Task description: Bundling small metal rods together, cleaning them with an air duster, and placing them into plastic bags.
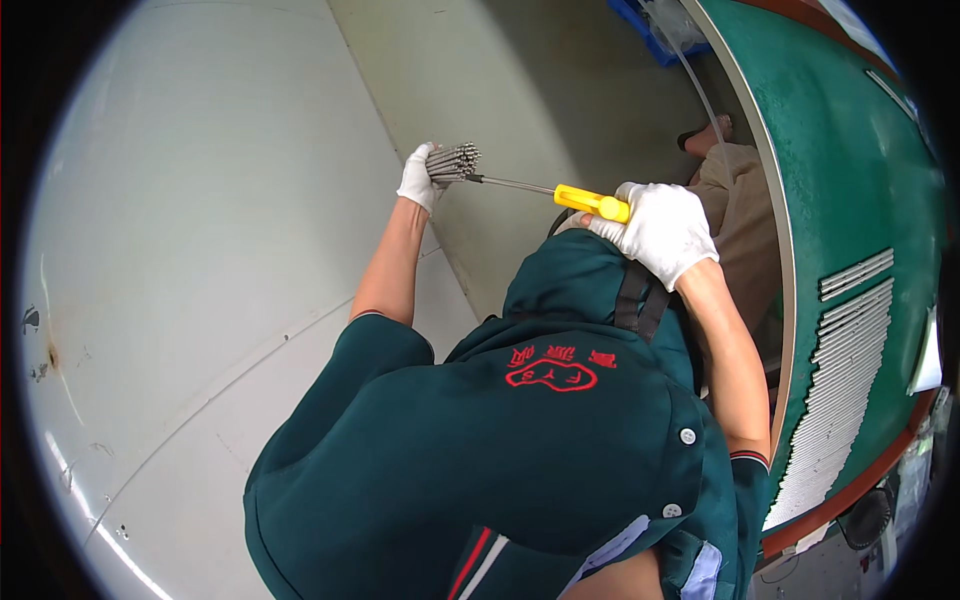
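My left hand (418, 182), in a white glove, is closed around a bundle of thin metal rods (455, 162), their ends pointing right. My gloved right hand (668, 230) grips a yellow air blow gun (592, 203) with a long thin metal nozzle. The dark tip of that nozzle reaches the lower edge of the bundle; whether it touches the rods, I cannot tell. Both hands are held out in front of my dark green shirt, away from the table. Most of the right fingers are hidden behind the back of the glove.
On the right, a green-topped table (800, 130) with a metal edge carries a long row of metal rods (840, 390). A blue crate (660, 35) stands at the top, near a clear hose (700, 85). Beside the table are beige trousers (740, 200) and a foot (705, 137).
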Motion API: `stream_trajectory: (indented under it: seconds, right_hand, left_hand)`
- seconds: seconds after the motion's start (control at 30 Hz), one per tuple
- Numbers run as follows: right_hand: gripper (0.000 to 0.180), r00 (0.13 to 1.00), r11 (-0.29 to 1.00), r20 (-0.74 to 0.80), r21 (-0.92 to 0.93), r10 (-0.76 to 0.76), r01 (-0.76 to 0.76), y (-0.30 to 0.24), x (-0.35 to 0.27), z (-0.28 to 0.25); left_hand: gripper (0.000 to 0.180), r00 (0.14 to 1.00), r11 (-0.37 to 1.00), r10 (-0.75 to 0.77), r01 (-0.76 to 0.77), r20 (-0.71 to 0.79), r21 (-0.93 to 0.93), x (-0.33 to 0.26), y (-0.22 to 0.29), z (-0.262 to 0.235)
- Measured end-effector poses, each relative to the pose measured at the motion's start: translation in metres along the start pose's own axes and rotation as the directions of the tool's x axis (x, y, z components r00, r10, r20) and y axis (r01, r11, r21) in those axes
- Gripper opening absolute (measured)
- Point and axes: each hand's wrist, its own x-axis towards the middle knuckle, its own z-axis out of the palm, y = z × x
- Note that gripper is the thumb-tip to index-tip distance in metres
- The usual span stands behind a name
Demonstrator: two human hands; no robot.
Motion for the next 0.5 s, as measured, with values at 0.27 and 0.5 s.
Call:
stream_trajectory:
  seconds: [0.27, 0.5]
  right_hand:
    - [0.057, 0.999, 0.999, 0.010, 0.000, 0.042, -0.042, 0.005, 0.003, 0.000]
    - [0.056, 0.997, 0.998, 0.041, 0.021, 0.059, -0.060, 0.007, 0.003, -0.003]
  left_hand:
    - [0.014, 0.999, 1.000, -0.002, 0.002, -0.043, 0.007, -0.004, -0.002, 0.017]
    - [0.015, 0.993, 1.000, -0.018, 0.017, -0.113, -0.005, -0.009, 0.001, 0.021]
